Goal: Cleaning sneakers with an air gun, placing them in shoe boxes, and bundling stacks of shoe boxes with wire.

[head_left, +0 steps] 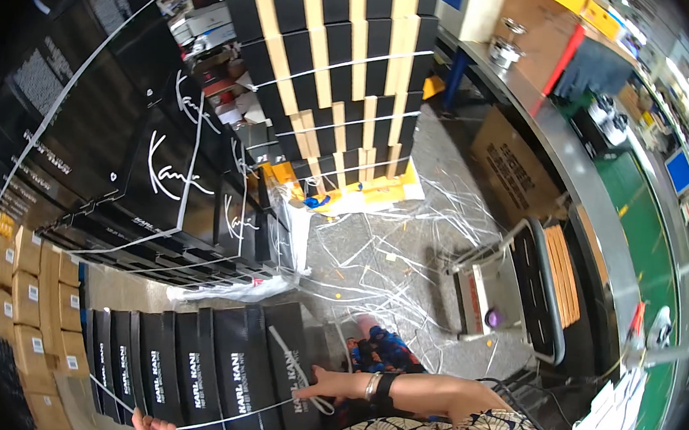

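**Strapping the row of black boxes**

My right hand rests on the end box of the row of black boxes in front of me, fingers curled around the white strap there. My left hand pinches the same strap low at the row's near side, closed on it. I judge I am midway through binding this bundle; next the strap needs pulling taut and level across the boxes. Loose strap offcuts litter the concrete floor. Strapped stacks stand beyond, a cart to my right, a long desk behind it.
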`<control>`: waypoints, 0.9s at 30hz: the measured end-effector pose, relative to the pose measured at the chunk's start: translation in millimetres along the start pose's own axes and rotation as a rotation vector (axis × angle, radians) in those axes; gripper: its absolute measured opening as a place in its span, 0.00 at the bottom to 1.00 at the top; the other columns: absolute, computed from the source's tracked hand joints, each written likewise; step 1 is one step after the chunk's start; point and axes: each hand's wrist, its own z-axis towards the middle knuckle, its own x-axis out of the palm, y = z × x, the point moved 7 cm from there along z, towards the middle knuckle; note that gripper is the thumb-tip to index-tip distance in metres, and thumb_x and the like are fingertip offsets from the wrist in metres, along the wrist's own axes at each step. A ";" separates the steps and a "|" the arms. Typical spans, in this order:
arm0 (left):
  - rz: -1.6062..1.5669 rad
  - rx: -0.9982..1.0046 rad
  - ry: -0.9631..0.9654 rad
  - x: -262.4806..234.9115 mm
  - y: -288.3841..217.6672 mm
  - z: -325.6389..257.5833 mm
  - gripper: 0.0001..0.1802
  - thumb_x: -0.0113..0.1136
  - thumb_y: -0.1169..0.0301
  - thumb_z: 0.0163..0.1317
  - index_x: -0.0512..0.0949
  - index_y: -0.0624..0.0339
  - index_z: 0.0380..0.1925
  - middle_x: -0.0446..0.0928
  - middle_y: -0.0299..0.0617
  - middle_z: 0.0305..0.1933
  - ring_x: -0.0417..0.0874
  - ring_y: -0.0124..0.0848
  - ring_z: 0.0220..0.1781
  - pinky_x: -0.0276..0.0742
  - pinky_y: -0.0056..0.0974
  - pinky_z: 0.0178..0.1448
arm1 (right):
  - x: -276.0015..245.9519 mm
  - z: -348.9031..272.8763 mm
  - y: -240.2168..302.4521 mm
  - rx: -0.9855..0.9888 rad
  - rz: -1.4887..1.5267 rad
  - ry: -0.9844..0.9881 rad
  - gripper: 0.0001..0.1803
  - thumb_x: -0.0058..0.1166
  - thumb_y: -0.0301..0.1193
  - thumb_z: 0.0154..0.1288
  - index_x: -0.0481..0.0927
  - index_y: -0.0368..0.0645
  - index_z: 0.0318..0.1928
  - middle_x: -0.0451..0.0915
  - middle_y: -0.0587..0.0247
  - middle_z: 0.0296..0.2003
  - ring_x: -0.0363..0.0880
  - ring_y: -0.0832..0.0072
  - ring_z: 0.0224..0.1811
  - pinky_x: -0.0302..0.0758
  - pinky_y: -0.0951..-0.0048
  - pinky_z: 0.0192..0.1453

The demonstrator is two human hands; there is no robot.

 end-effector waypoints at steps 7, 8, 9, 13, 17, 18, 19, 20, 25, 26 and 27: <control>-0.229 -0.079 0.333 42.2 24.6 -20.0 0.24 0.56 0.58 0.59 0.59 0.46 0.10 0.48 0.25 0.07 0.44 0.19 0.07 0.44 0.26 0.11 | 0.7 -46.4 -66.7 0.099 0.213 -0.156 0.59 0.59 0.58 0.48 0.40 0.35 0.66 0.62 0.38 0.58 0.71 0.57 0.54 0.76 0.58 0.41; -0.205 -0.064 0.307 50.2 26.2 -40.9 0.23 0.57 0.58 0.59 0.59 0.46 0.10 0.48 0.25 0.07 0.44 0.19 0.08 0.45 0.26 0.12 | 5.4 -47.0 -82.2 0.074 0.378 -0.049 0.56 0.61 0.55 0.48 0.45 0.36 0.65 0.60 0.42 0.60 0.64 0.55 0.58 0.71 0.50 0.48; -0.181 -0.048 0.280 55.5 28.0 -59.9 0.23 0.57 0.58 0.59 0.59 0.46 0.10 0.48 0.25 0.07 0.44 0.19 0.08 0.45 0.26 0.12 | 10.2 -49.2 -95.5 0.048 0.540 0.060 0.52 0.63 0.53 0.48 0.50 0.38 0.64 0.58 0.46 0.62 0.58 0.53 0.63 0.66 0.41 0.55; -0.128 0.064 0.390 75.1 30.1 -132.2 0.20 0.58 0.57 0.58 0.63 0.47 0.13 0.49 0.25 0.09 0.47 0.19 0.09 0.46 0.26 0.13 | 0.1 -104.9 -112.6 0.002 0.511 0.008 0.36 0.59 0.54 0.52 0.70 0.41 0.53 0.71 0.56 0.49 0.72 0.59 0.47 0.75 0.58 0.39; -0.108 0.200 0.394 108.4 31.3 -240.2 0.15 0.57 0.60 0.59 0.67 0.49 0.17 0.50 0.26 0.11 0.48 0.19 0.10 0.50 0.26 0.15 | -14.3 -168.9 -148.3 -0.014 0.632 -0.025 0.35 0.57 0.56 0.53 0.71 0.41 0.51 0.74 0.55 0.47 0.75 0.68 0.37 0.75 0.67 0.34; -0.108 0.229 0.452 117.3 30.4 -268.0 0.15 0.57 0.60 0.59 0.67 0.49 0.17 0.50 0.26 0.11 0.48 0.19 0.11 0.50 0.26 0.16 | -15.6 -196.2 -145.2 -0.146 0.626 0.140 0.30 0.55 0.52 0.57 0.72 0.42 0.51 0.79 0.59 0.42 0.78 0.74 0.32 0.76 0.74 0.33; -0.107 0.254 0.519 128.0 32.5 -295.6 0.15 0.56 0.61 0.59 0.67 0.49 0.18 0.50 0.26 0.11 0.48 0.19 0.11 0.50 0.27 0.16 | -19.2 -220.7 -148.4 -0.169 0.621 0.147 0.30 0.55 0.52 0.57 0.72 0.42 0.51 0.79 0.59 0.42 0.78 0.74 0.32 0.76 0.74 0.33; -0.092 0.275 0.602 137.9 33.0 -321.0 0.14 0.56 0.61 0.60 0.67 0.49 0.18 0.50 0.25 0.11 0.48 0.19 0.11 0.51 0.27 0.17 | -17.5 -242.9 -150.0 -0.187 0.725 0.244 0.26 0.56 0.50 0.58 0.71 0.45 0.47 0.79 0.63 0.35 0.75 0.77 0.25 0.73 0.75 0.28; 0.008 0.443 0.797 175.5 31.3 -446.0 0.14 0.54 0.61 0.60 0.65 0.49 0.20 0.49 0.25 0.12 0.47 0.18 0.12 0.51 0.28 0.19 | -33.2 -317.4 -166.3 -0.326 0.697 0.252 0.21 0.53 0.53 0.59 0.77 0.47 0.35 0.78 0.66 0.23 0.75 0.74 0.20 0.71 0.72 0.22; 0.036 0.473 0.845 181.8 30.0 -467.0 0.14 0.54 0.61 0.60 0.65 0.50 0.21 0.49 0.25 0.13 0.47 0.18 0.13 0.51 0.28 0.19 | -37.6 -335.3 -163.8 -0.351 0.660 0.208 0.23 0.54 0.54 0.58 0.77 0.46 0.34 0.77 0.66 0.22 0.74 0.74 0.19 0.72 0.71 0.22; 0.030 0.488 0.858 186.8 27.6 -483.9 0.14 0.54 0.61 0.60 0.65 0.50 0.21 0.49 0.25 0.13 0.47 0.18 0.13 0.51 0.28 0.19 | -41.0 -337.6 -165.6 -0.370 0.651 0.205 0.23 0.54 0.54 0.58 0.77 0.46 0.34 0.77 0.66 0.22 0.74 0.74 0.19 0.72 0.71 0.22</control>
